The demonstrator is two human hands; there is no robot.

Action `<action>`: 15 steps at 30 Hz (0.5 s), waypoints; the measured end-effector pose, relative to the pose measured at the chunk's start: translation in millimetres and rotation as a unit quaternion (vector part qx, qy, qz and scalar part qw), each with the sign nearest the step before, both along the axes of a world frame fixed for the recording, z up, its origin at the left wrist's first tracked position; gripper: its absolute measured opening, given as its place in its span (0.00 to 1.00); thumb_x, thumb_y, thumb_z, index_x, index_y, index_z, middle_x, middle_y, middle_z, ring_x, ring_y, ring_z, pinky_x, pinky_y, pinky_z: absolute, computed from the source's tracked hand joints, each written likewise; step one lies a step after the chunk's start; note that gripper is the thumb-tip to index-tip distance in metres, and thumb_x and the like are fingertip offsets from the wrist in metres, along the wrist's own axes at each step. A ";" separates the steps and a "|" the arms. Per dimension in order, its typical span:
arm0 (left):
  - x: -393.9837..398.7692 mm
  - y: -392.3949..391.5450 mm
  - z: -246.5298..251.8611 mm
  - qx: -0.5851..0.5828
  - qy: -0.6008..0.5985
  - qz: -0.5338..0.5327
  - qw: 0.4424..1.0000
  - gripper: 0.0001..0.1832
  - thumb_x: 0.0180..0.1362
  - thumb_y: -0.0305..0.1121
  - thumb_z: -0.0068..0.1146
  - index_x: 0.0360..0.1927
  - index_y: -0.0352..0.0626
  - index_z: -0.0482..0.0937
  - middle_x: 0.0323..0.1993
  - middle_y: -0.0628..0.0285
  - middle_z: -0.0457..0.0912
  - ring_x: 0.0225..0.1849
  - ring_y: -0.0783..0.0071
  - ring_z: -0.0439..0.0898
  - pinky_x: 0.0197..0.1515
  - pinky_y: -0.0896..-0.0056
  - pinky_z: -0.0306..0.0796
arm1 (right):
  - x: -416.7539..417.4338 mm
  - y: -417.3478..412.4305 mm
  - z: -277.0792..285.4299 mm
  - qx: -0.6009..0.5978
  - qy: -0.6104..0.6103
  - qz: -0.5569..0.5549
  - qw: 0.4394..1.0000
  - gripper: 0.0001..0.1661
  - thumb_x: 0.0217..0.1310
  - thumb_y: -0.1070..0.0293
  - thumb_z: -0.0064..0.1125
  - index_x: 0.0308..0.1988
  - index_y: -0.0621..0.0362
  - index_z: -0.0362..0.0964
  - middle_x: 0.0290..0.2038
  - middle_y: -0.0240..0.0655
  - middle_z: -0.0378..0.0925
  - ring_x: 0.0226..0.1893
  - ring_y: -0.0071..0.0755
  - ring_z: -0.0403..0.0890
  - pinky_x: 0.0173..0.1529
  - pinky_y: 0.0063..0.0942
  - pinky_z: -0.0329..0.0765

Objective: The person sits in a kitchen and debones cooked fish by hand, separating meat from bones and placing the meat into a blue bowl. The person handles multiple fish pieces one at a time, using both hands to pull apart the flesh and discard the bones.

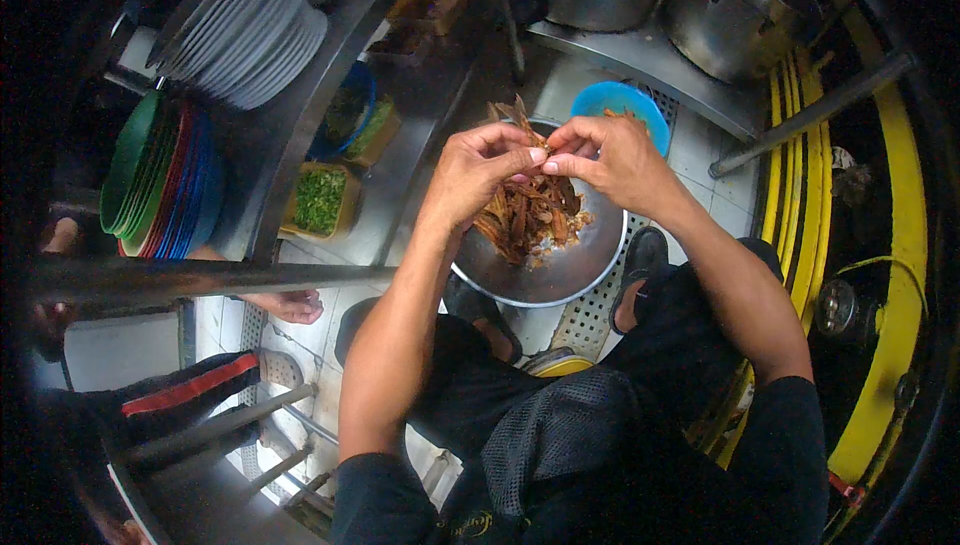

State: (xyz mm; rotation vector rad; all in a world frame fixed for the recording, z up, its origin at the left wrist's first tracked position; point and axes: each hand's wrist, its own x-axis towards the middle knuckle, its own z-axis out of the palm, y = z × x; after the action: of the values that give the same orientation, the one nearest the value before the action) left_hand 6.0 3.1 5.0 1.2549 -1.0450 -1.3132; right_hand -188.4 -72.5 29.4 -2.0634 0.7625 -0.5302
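Above a wide metal bowl (517, 286), my left hand (476, 166) and my right hand (622, 158) meet fingertip to fingertip. Pinched between them is a small brown piece of what looks like fried fish (541, 143), mostly covered by my fingers. A heap of similar brown, dry-looking pieces (532, 218) fills the middle of the bowl, with loose crumbs around it. Tail-like ends stick up behind my left hand. Just beyond my right hand stands a blue plastic bowl (609, 97), partly hidden by that hand, with a few orange-brown pieces inside.
Stacked white plates (247, 34) and coloured plates (161, 185) stand on a metal shelf at left. Below are chopped greens (319, 200) in a container. Large metal pots (739, 12) sit ahead; yellow metal bars (874, 365) run along the right. Another person's hand (289, 306) shows at left.
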 end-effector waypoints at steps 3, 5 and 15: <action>3.5 0.9 -1.6 0.001 0.009 -0.004 1.000 0.11 0.54 0.32 0.67 0.37 0.37 0.81 0.34 0.61 0.83 0.36 0.75 0.82 0.40 0.76 0.76 | 1.6 -0.6 -0.6 0.019 0.009 0.003 1.000 0.19 0.55 0.60 0.68 0.41 0.63 0.79 0.31 0.37 0.84 0.32 0.26 0.83 0.36 0.26 0.77; 4.8 3.1 -1.4 -0.004 -0.011 -0.010 1.000 0.11 0.54 0.32 0.67 0.37 0.36 0.81 0.35 0.60 0.83 0.36 0.75 0.82 0.41 0.75 0.76 | 2.7 -1.4 -1.2 0.029 0.004 0.013 0.999 0.19 0.55 0.60 0.68 0.42 0.63 0.79 0.31 0.36 0.84 0.32 0.24 0.82 0.35 0.24 0.76; 5.1 3.7 0.6 -0.027 -0.002 0.000 1.000 0.12 0.56 0.33 0.64 0.39 0.36 0.81 0.34 0.60 0.83 0.36 0.73 0.82 0.40 0.73 0.77 | 1.5 -3.2 4.0 0.138 -0.016 0.012 0.990 0.20 0.57 0.58 0.67 0.43 0.62 0.78 0.33 0.33 0.82 0.33 0.23 0.80 0.39 0.23 0.76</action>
State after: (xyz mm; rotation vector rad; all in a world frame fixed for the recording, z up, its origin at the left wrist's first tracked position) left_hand 11.0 6.8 5.6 1.2175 -1.0765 -1.2738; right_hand -187.0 -75.7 33.4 -1.8013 0.7475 -0.4167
